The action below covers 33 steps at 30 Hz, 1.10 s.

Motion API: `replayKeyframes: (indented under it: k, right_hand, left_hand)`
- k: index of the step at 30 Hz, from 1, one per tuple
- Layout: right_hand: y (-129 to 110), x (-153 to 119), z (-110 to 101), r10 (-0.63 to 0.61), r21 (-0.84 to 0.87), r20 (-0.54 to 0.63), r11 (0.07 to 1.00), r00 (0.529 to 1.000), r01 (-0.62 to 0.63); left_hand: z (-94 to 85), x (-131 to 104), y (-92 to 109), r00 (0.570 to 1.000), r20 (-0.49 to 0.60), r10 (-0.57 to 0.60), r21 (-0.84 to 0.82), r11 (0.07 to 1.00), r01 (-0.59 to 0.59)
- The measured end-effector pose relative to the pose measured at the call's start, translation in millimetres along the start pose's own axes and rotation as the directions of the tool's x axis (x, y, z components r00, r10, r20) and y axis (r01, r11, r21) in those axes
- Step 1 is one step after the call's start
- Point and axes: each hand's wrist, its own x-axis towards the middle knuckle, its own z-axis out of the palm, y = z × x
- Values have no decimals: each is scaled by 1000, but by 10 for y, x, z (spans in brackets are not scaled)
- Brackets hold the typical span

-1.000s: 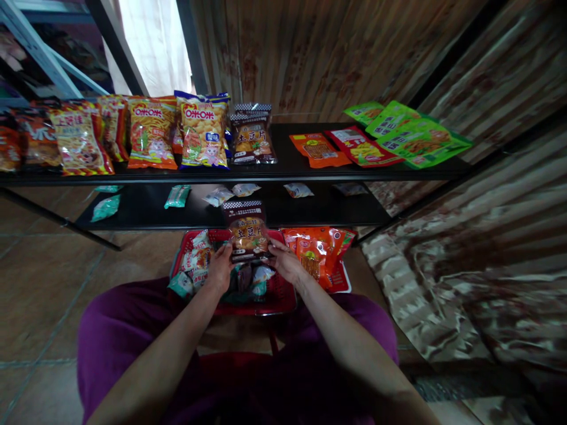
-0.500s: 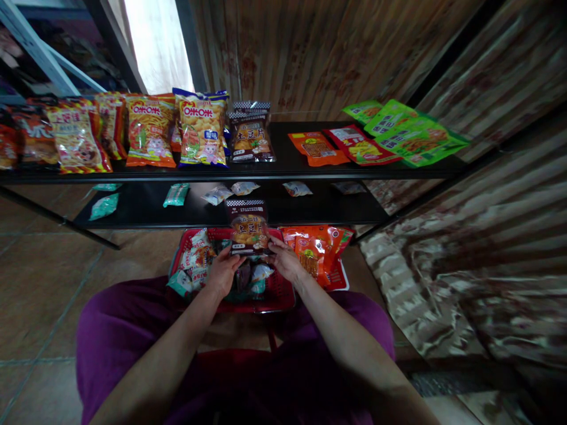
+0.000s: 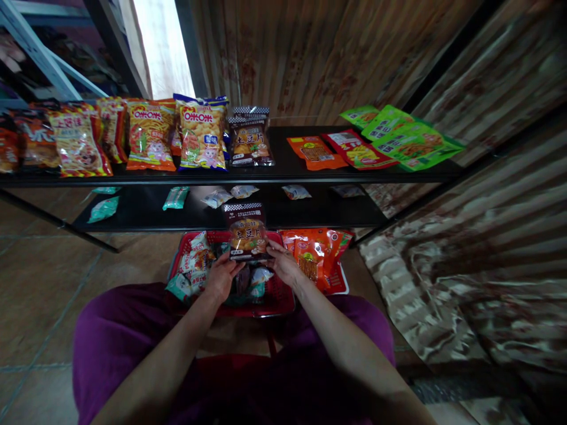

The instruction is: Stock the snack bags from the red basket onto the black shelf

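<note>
Between my two hands is a brown bag of potato chips (image 3: 246,231), its printed front facing me, tilted upright. My left hand (image 3: 221,277) grips its lower left corner, and my right hand (image 3: 282,262) has the lower right edge. Beneath the bag stands a red basket (image 3: 283,304) holding white-and-red packets (image 3: 195,260), a teal packet (image 3: 179,287) and other small packets, partly hidden by my hands. On the upper shelf, matching brown potato chip bags (image 3: 250,141) stand beside a yellow-and-blue snack bag (image 3: 202,133).
The black upper shelf (image 3: 283,177) carries orange snack bags (image 3: 151,136) on the left and flat green packets (image 3: 410,139) on the right. Small packets (image 3: 176,198) lie on the lower shelf (image 3: 266,215). Orange packets (image 3: 316,257) fill a container right of the basket. Patterned curtain hangs at right.
Both hands still hold the potato chip bag, which has shifted very slightly left. The whole view has moved down a little in the picture.
</note>
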Motion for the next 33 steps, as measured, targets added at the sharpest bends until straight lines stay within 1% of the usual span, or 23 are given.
replayKeyframes:
  k: [5, 13, 16, 20, 24, 25, 26, 28, 29, 30, 31, 33]
  right_hand:
    - [-15, -10, 11, 6, 2, -10, 1000, 1000, -6]
    - [-40, -38, 41, 8, 8, -23, 1000, 1000, -8]
    - [-29, -37, 33, 7, 0, -16, 1000, 1000, -7]
    - [-18, -28, 13, -2, -17, 8, 1000, 1000, 3]
    - [-12, -24, 7, -25, -34, -21, 999, 999, 24]
    - [-6, -26, 12, -42, -47, -27, 998, 999, 41]
    - [2, -31, 20, -67, -66, -27, 996, 997, 65]
    - [21, -47, 46, -138, -112, -3, 984, 990, 137]
    - [29, -59, 63, -176, -133, 20, 975, 984, 177]
    - [35, -73, 80, -212, -155, 46, 964, 976, 216]
    - [37, -90, 98, -241, -181, 67, 951, 968, 250]
    - [27, -131, 129, -294, -264, 98, 914, 951, 309]
  left_hand:
    - [-33, -9, 0, 999, 37, -8, 12, 1000, 8]
    - [-13, -57, 37, 1000, 19, -21, 14, 1000, 21]
    - [-16, -64, 27, 1000, 18, -3, 73, 997, 1]
    - [-42, -22, -5, 996, -52, 79, 266, 962, -62]
    - [-45, 31, 6, 967, -116, 225, 352, 920, -172]
    - [-36, 35, 14, 954, -108, 279, 387, 896, -218]
    - [-22, 35, 20, 940, -77, 333, 432, 861, -269]
    - [18, 26, 22, 910, 23, 415, 519, 773, -365]
    - [43, 20, 16, 899, 65, 434, 547, 738, -396]
    - [72, 14, 6, 895, 88, 436, 559, 722, -407]
    - [103, 7, -7, 901, 91, 424, 553, 731, -400]
    - [173, -15, -30, 921, 85, 380, 511, 777, -368]
